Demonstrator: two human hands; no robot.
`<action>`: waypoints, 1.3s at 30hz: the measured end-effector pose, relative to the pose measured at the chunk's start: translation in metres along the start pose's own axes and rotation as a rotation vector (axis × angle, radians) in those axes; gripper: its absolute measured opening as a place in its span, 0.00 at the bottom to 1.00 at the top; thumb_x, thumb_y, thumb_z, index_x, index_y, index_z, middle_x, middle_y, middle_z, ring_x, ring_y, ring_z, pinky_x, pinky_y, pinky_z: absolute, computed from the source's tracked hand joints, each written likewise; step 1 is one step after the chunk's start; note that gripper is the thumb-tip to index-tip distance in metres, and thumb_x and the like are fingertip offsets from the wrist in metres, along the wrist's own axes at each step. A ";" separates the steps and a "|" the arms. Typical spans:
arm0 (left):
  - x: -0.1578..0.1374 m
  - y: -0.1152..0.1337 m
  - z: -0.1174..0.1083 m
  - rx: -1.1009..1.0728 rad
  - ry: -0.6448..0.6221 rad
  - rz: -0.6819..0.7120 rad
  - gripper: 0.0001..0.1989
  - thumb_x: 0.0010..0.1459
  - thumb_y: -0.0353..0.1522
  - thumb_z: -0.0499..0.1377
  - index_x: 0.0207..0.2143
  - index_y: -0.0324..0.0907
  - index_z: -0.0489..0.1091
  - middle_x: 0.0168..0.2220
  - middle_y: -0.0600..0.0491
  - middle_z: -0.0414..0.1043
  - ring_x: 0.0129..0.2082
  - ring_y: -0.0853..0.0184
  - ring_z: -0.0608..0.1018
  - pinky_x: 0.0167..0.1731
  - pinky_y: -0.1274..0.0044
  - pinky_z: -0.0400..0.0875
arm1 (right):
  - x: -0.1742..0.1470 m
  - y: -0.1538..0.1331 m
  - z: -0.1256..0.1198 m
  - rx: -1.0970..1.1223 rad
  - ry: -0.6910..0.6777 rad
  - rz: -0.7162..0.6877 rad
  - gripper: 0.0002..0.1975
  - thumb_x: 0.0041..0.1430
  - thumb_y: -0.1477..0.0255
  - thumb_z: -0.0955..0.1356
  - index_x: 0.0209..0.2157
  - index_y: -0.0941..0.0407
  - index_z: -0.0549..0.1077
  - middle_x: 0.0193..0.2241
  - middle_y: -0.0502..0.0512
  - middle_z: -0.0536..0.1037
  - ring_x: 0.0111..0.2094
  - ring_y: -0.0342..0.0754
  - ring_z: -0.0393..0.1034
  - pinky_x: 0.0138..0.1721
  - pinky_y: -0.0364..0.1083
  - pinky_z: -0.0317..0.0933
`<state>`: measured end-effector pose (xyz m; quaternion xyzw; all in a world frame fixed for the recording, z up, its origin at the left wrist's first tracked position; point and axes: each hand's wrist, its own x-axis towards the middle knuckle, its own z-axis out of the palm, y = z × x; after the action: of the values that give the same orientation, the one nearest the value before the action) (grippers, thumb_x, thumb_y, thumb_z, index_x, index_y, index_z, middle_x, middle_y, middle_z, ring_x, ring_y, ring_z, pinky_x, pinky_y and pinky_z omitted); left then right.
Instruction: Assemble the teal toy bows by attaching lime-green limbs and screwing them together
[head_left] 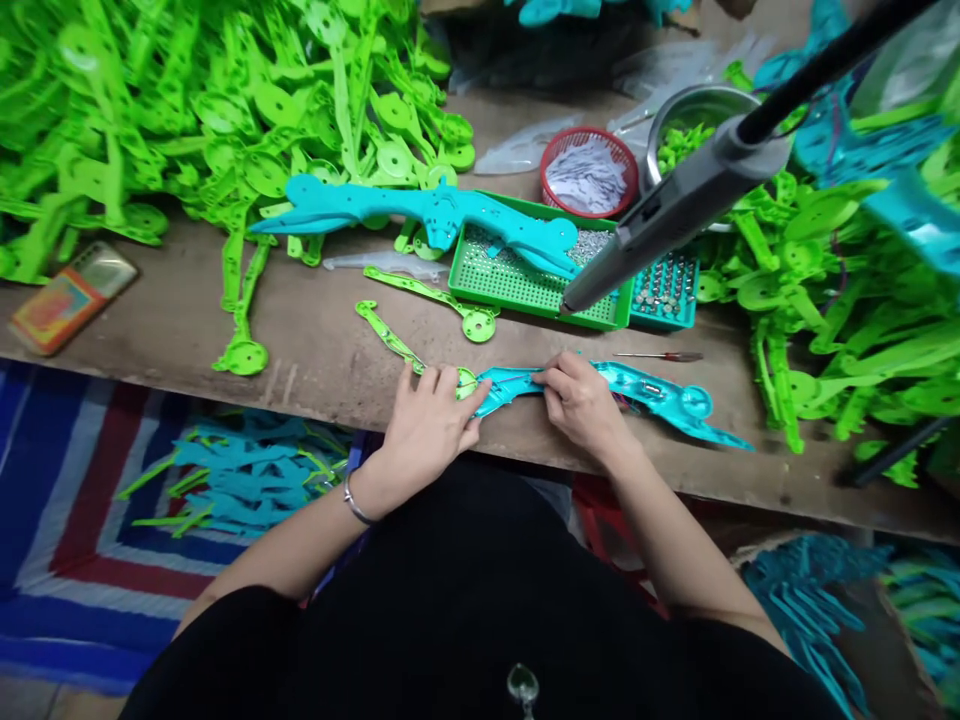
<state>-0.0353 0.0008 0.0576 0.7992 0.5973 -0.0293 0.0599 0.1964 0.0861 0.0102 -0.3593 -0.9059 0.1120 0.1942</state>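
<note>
A long blue plastic shell [656, 395] lies hollow side up at the table's front edge, with a small metal spring or coil and wires inside. My left hand [427, 425] is closed at the shell's left end, thumb and fingers pressing there. Under those fingers lies the round end of a bright green plastic arm [386, 335]. My right hand [585, 405] pinches at the middle of the shell; whatever small part sits between its fingertips is hidden. Just beyond the shell rests a thin screwdriver [679, 356].
A grey electric screwdriver [667, 210] hangs before me over a green tray [525, 290] of screws. Beside it are a blue tray [667, 318] of metal parts, a red basket [551, 185] and a metal bowl [705, 95]. Green parts [225, 110] heap up left; a phone [71, 298] lies there.
</note>
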 end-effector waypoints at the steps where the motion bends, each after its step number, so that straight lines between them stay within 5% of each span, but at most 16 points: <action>1: 0.000 -0.001 0.000 -0.002 -0.001 0.006 0.23 0.64 0.37 0.58 0.62 0.51 0.68 0.47 0.43 0.70 0.49 0.49 0.72 0.56 0.52 0.64 | 0.000 0.000 -0.001 0.008 0.007 0.000 0.14 0.64 0.81 0.61 0.36 0.60 0.78 0.31 0.59 0.73 0.33 0.50 0.68 0.35 0.49 0.66; 13: -0.003 -0.019 -0.017 -0.052 0.017 0.160 0.20 0.67 0.41 0.57 0.59 0.47 0.69 0.45 0.46 0.72 0.45 0.56 0.75 0.49 0.64 0.68 | -0.006 -0.002 -0.003 0.072 0.097 -0.054 0.15 0.59 0.85 0.63 0.41 0.57 0.76 0.34 0.58 0.73 0.35 0.51 0.70 0.36 0.51 0.71; 18: 0.026 -0.074 -0.014 -0.122 0.248 0.048 0.14 0.69 0.28 0.50 0.46 0.39 0.75 0.38 0.46 0.75 0.40 0.60 0.76 0.42 0.70 0.69 | -0.007 -0.001 0.000 0.086 0.125 -0.075 0.16 0.58 0.85 0.63 0.43 0.55 0.76 0.34 0.57 0.74 0.36 0.51 0.70 0.36 0.51 0.71; 20: 0.050 -0.104 -0.011 -0.094 0.341 -0.023 0.17 0.67 0.23 0.47 0.49 0.37 0.74 0.45 0.42 0.76 0.46 0.58 0.76 0.46 0.68 0.69 | -0.007 -0.002 0.000 0.089 0.133 -0.075 0.16 0.58 0.85 0.64 0.42 0.56 0.76 0.34 0.57 0.74 0.36 0.51 0.70 0.36 0.51 0.71; 22: 0.072 -0.130 -0.008 -0.033 0.331 -0.054 0.19 0.66 0.23 0.47 0.53 0.37 0.72 0.53 0.39 0.74 0.53 0.55 0.73 0.48 0.65 0.68 | -0.007 -0.002 0.000 0.086 0.138 -0.073 0.15 0.58 0.85 0.64 0.42 0.56 0.76 0.34 0.57 0.74 0.35 0.51 0.70 0.35 0.51 0.71; 27: 0.099 -0.162 -0.006 0.146 0.156 -0.043 0.21 0.66 0.23 0.45 0.54 0.35 0.71 0.47 0.38 0.74 0.48 0.52 0.74 0.46 0.63 0.67 | -0.006 -0.004 0.000 0.078 0.157 -0.074 0.14 0.58 0.85 0.64 0.41 0.58 0.76 0.33 0.57 0.74 0.35 0.50 0.70 0.35 0.50 0.71; 32: 0.097 -0.163 -0.008 0.111 0.197 -0.041 0.17 0.62 0.23 0.50 0.50 0.33 0.73 0.49 0.37 0.70 0.47 0.53 0.73 0.43 0.66 0.68 | -0.005 -0.005 0.000 0.077 0.150 -0.049 0.14 0.58 0.84 0.64 0.40 0.56 0.77 0.33 0.57 0.74 0.35 0.51 0.71 0.35 0.51 0.71; 39: 0.044 -0.153 -0.008 -0.126 0.536 -0.307 0.15 0.69 0.35 0.52 0.44 0.43 0.78 0.39 0.47 0.74 0.45 0.58 0.75 0.49 0.63 0.69 | -0.006 -0.003 0.000 0.094 0.127 -0.015 0.16 0.56 0.84 0.64 0.40 0.55 0.79 0.33 0.57 0.75 0.34 0.51 0.71 0.34 0.52 0.70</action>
<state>-0.1700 0.0867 0.0506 0.6738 0.7061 0.2107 -0.0551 0.1983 0.0800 0.0097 -0.3496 -0.8881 0.1299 0.2688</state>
